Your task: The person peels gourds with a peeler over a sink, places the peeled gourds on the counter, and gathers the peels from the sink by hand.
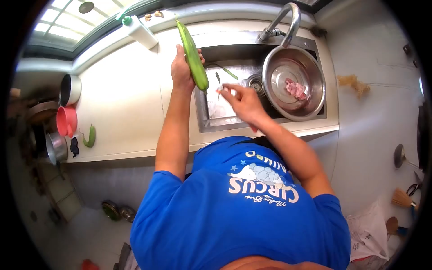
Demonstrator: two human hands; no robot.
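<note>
A long green gourd-like vegetable is held by my left hand over the left edge of the sink. Its thin stem end points toward the window and its thick end toward me. My right hand is over the sink, fingers bent and pressed together near a small thin object whose kind I cannot make out. Green peel strips lie in the sink beside the drain. On the sink's right side rests a metal bowl with pieces of pink meat in it.
A faucet arches over the bowl. A white pump bottle stands by the window. At the counter's left end are a small green vegetable, a red pot and a metal pot. A ladle hangs at the right.
</note>
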